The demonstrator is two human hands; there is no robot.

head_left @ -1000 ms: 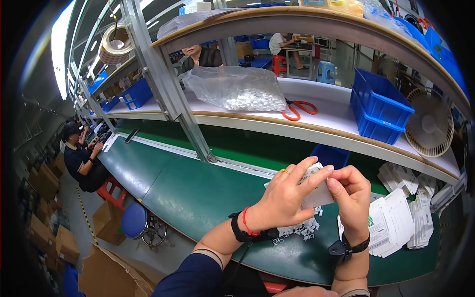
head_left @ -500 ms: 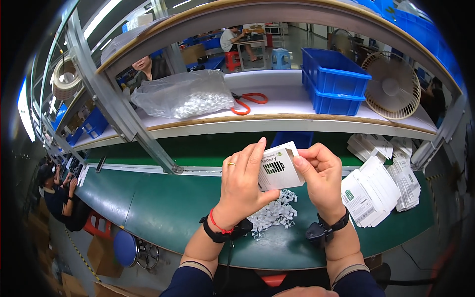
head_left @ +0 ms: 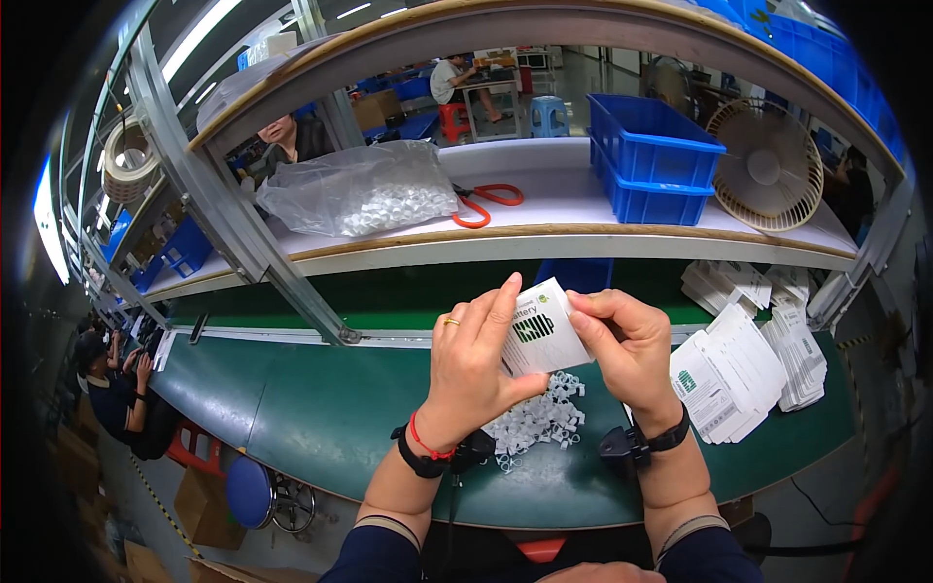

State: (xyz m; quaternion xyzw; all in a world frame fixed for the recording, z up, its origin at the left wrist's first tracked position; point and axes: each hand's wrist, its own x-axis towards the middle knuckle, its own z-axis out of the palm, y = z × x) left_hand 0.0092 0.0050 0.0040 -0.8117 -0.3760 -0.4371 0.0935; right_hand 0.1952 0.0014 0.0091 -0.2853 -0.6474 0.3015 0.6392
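Both hands hold a small white cardboard box [head_left: 537, 332] with a dark printed patch, raised above the green table [head_left: 321, 418]. My left hand [head_left: 473, 364] grips its left side, fingers spread up along the front. My right hand [head_left: 627, 348] pinches its upper right edge. Beneath the box lies a heap of several small white plastic parts [head_left: 537, 421]. Stacks of flat white box blanks [head_left: 743, 364] lie just right of my right hand.
A shelf above carries a clear bag of white parts [head_left: 362, 189], orange scissors [head_left: 483, 202], blue bins [head_left: 649, 155] and a round fan [head_left: 763, 165]. A metal post [head_left: 243, 223] slants down at left. Another person [head_left: 117, 398] sits at far left; a blue stool [head_left: 251, 491] stands below.
The view has swung right and centred on the hands. The box has been turned so its printed face shows, and my right hand now pinches its top edge.
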